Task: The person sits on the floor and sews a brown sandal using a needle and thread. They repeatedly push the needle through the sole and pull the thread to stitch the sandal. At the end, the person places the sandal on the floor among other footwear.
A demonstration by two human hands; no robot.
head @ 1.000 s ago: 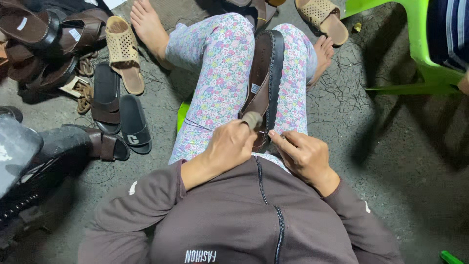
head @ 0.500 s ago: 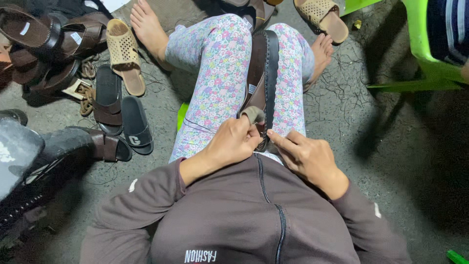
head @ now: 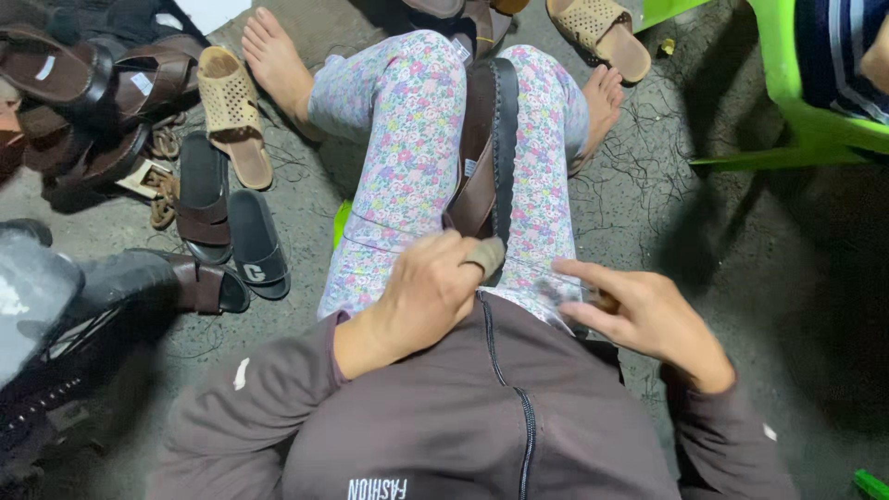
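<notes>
While a heap of brown sandals (head: pixel 79 102) fills the upper left of the frame, with a tan perforated slipper (head: pixel 231 125) and a pair of black slides (head: pixel 227 222) lying on the concrete just beside it, the person sits on the ground with legs in floral trousers (head: pixel 407 157) stretched toward the top. A brown sandal with a black sole (head: pixel 486 148) lies lengthwise in the gap between the thighs, its heel end down at centre frame. The left hand (head: pixel 426 296) rests on that heel end, fingers curled and pressed around a small greyish pad or cloth (head: pixel 484 255) held against the strap. Half a second ago both hands were bunched together at this spot; now the right hand (head: pixel 648 319) has drawn off to the right of centre, its index finger stretched out and its thumb pinching something small and dark, too blurred to name. So the left hand alone steadies the sandal, and the work at the heel looks paused or between strokes. Another tan slipper (head: pixel 602 37) lies at top centre right, and a green plastic chair (head: pixel 796 102) stands at upper right.
</notes>
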